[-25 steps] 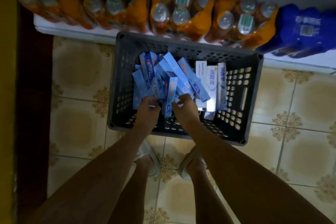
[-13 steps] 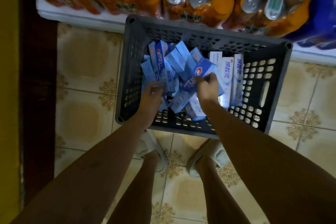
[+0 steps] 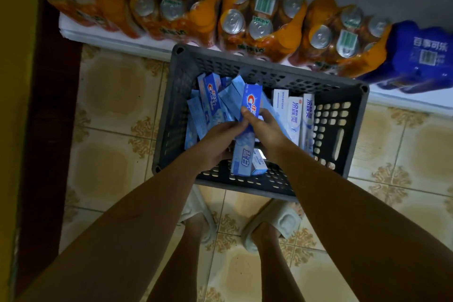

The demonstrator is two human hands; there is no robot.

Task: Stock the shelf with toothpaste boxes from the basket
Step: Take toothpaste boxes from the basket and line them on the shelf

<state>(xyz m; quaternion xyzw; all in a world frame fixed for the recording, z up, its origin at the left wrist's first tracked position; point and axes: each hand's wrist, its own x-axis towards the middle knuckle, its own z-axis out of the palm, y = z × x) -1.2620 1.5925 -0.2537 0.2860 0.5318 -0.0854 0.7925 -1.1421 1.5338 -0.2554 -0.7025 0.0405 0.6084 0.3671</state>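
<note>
- Since half a second ago, both hands have met over the basket (image 3: 348,95), lifting one blue toothpaste box (image 3: 247,127) above the pile.
- The left hand (image 3: 218,141) closes on the box's left edge; the right hand (image 3: 263,130) clasps its right side.
- Risk: this two-handed pinch could slip, dropping the box back.
- The basket holds loose blue boxes (image 3: 210,105) at left and white boxes (image 3: 295,115) at right.
</note>
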